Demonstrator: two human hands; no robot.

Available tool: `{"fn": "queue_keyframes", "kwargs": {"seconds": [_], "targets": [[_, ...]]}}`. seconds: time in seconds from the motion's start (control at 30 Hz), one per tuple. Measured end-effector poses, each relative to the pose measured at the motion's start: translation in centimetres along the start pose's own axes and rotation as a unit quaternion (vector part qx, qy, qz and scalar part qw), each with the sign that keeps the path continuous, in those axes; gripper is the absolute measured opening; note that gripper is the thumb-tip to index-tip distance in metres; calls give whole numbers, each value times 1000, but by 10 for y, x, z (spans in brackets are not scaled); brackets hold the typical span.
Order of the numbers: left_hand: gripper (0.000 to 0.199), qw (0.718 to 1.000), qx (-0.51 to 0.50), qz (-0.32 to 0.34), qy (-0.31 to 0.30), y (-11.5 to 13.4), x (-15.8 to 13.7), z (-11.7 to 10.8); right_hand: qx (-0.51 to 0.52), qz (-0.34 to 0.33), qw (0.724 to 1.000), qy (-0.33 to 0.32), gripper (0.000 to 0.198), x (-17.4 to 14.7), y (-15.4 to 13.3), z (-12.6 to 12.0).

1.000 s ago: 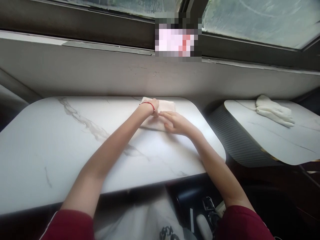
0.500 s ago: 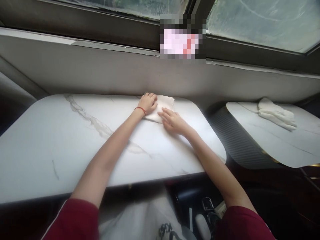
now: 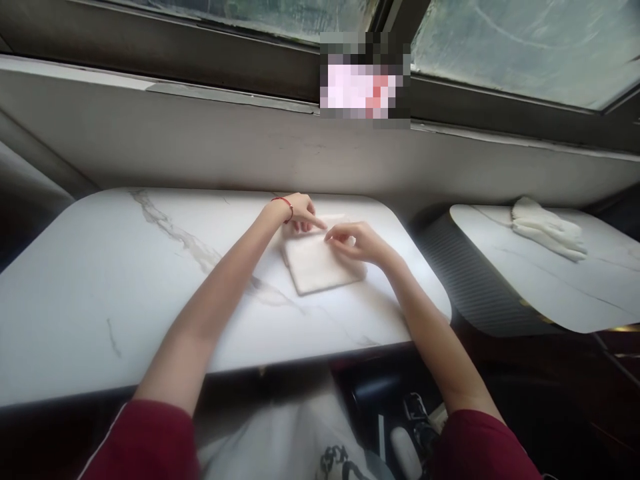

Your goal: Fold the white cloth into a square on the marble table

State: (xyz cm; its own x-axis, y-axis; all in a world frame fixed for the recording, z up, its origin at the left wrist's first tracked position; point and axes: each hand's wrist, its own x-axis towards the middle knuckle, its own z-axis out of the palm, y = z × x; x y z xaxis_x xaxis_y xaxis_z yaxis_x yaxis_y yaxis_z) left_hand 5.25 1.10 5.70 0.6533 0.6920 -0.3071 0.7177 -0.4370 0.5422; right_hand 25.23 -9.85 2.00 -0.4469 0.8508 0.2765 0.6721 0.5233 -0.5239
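Observation:
A folded white cloth [image 3: 325,263] lies on the white marble-patterned table [image 3: 165,293]. At its far left part is my left hand [image 3: 301,210], a red bracelet on the wrist. Its index finger stretches right across the cloth while the other fingers bend down onto it. My right hand [image 3: 357,241] rests over the cloth's right side, thumb and fingers bent together in a pinch at a layer near the middle. The fingertips of both hands are close together. Part of the cloth's far portion is hidden behind them.
A second marble-patterned table [image 3: 540,280] stands to the right, with a crumpled white cloth [image 3: 547,230] near its back edge. Behind the tables runs a grey wall [image 3: 225,153] below framed windows [image 3: 520,53]. Dark items lie under the near edge.
The cloth now reaches closer to me and shows a larger folded panel. My left hand has turned with its index finger out; the right hand has gone from lying flat to pinching.

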Motion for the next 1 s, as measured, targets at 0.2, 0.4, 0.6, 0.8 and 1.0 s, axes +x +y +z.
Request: {"fn": "queue_keyframes", "kwargs": {"seconds": [0.2, 0.4, 0.6, 0.8, 1.0], "targets": [[28, 988, 85, -53, -116, 38, -19, 4, 55, 52, 993, -88, 32, -5, -15, -9], [25, 965, 111, -105, -213, 64, -27, 13, 81, 68, 983, -152, 41, -8, -32, -11], [15, 954, 123, -111, -249, 73, -27, 20, 187, 91, 939, -275, 44, -9, -31, -23], [17, 959, 156, -139, -189, 74, -19, 20, 205, 90, 943, -244, 44, -10, -24, -23], [16, 987, 92, -130, -36, 53, 6, 23, 158, 57, 971, -170, 31, -8, -29, -20]]}}
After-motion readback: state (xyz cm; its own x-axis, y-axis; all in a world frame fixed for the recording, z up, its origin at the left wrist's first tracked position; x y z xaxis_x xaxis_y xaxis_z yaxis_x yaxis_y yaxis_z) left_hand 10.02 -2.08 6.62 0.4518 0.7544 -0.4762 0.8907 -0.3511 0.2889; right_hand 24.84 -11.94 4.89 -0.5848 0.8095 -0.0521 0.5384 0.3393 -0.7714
